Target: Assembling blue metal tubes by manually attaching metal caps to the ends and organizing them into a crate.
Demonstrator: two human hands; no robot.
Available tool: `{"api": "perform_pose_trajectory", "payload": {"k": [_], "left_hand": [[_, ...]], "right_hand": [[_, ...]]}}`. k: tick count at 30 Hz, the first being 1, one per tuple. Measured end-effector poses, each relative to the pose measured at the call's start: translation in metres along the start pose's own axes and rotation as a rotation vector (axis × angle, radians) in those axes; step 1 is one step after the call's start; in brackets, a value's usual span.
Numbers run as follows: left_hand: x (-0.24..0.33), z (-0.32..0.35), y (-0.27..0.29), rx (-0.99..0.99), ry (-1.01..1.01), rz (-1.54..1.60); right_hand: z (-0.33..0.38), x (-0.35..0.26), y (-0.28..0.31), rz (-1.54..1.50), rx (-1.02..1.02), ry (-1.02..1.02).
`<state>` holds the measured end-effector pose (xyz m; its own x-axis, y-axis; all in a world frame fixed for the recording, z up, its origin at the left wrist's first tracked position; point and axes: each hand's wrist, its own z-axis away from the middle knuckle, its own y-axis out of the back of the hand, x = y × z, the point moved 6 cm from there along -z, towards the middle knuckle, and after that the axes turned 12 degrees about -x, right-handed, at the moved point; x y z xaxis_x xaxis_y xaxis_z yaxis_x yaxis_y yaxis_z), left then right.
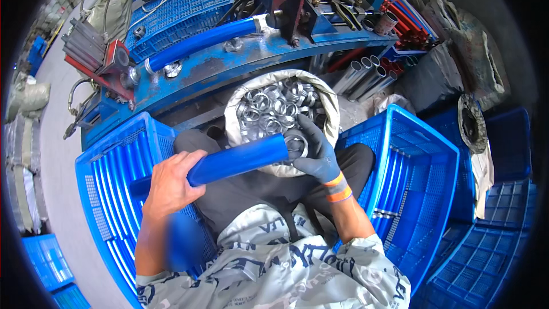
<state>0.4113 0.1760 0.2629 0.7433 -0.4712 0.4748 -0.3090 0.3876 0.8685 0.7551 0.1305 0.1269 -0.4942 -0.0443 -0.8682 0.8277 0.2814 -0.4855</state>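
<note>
A blue tube (243, 158) lies slantwise above my lap, its near-left part gripped by my bare left hand (171, 183). My right hand (320, 160), in a grey glove with an orange cuff, curls its fingers and thumb round a silver metal ring (306, 146) at the tube's right end. Whether the ring sits on the tube or just against its end, I cannot tell. Right behind my hands stands a white sack (232, 120) with its rim rolled down, full of loose metal rings (269, 103).
Blue crates holding blue tubes flank me, a left crate (86, 163) and a right crate (452, 163). Across the back runs a blue machine bench (189, 83) with another blue tube (200, 44) set along it. Bare metal pipes (366, 74) lie behind the right crate.
</note>
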Motion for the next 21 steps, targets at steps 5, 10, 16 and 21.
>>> {"api": "perform_pose_trajectory", "payload": {"k": [5,10,16,21], "left_hand": [[0.003,0.0,-0.007,-0.032,-0.019,-0.076],[-0.002,0.0,-0.015,-0.032,-0.005,-0.07],[-0.006,-0.003,-0.024,-0.053,-0.009,-0.068],[-0.012,-0.004,-0.039,-0.021,-0.001,-0.099]], "right_hand": [[0.004,0.006,-0.002,-0.013,-0.014,0.008],[0.011,0.009,0.002,0.163,0.025,-0.069],[0.008,0.007,0.006,0.285,-0.004,-0.091],[-0.01,0.016,0.016,0.265,-0.049,-0.174]]}}
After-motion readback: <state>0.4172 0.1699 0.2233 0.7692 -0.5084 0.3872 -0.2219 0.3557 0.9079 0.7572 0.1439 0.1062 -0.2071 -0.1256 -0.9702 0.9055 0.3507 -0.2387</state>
